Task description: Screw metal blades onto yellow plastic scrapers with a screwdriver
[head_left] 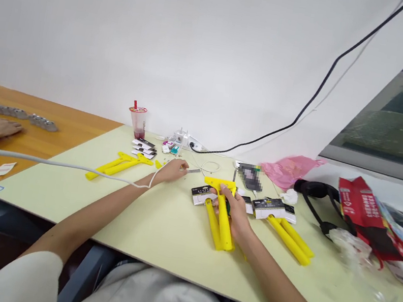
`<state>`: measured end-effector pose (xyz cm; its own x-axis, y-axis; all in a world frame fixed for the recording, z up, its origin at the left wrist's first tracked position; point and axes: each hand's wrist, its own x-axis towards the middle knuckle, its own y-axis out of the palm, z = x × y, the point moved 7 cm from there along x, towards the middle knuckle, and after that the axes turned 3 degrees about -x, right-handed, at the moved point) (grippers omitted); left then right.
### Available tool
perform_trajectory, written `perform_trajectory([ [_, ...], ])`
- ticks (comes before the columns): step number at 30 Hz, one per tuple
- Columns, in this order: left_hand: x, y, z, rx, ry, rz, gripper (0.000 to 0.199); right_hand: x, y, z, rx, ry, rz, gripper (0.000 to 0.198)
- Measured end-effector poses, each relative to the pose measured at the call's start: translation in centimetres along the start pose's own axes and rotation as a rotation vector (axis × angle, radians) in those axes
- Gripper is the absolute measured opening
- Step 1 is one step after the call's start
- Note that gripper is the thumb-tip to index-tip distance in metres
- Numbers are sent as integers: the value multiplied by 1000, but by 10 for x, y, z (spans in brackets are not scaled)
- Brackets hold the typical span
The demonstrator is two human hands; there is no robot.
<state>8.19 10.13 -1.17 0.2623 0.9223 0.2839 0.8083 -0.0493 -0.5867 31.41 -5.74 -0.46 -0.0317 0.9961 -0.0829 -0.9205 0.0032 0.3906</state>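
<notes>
My right hand is closed round a yellow scraper, its wide head pointing away from me. Under it lies another yellow handle beside a black-and-white card. My left hand is further back over the table, fingers pinched at the end of a thin grey metal strip. To the right, two yellow handles rest with their heads beneath black-and-white cards. More yellow scrapers lie left of my left hand.
A drink cup stands at the back, near stacked cards. A white cable crosses above my left arm. A phone, pink bag, headphones and red package are rightward. Another person's hand is at the orange table.
</notes>
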Motion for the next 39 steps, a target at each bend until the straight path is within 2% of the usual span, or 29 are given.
perform_trajectory([
  [4,34,13,0,43,-104,130,22,-3,3,-5,-10,108,16,37],
  [7,36,16,1,13,-168,194,23,-6,6,-6,-5,123,31,32],
  [11,12,4,-4,-128,-199,138,23,-6,3,-10,-23,119,44,31],
  [15,-26,-5,-19,-379,-174,86,41,-4,1,-16,-52,124,62,30],
  [18,-52,2,-32,-587,-175,106,53,-7,3,-19,-99,127,60,28],
  [22,-74,18,-47,-771,-205,139,53,-13,8,-23,-169,140,48,28],
  [28,-86,33,-58,-907,-239,175,47,-18,12,-26,-183,148,53,26],
  [33,-86,34,-53,-944,-268,151,44,-22,12,-24,-161,170,-10,25],
  [39,-87,35,-53,-947,-272,165,44,-22,14,-25,-160,168,13,30],
])
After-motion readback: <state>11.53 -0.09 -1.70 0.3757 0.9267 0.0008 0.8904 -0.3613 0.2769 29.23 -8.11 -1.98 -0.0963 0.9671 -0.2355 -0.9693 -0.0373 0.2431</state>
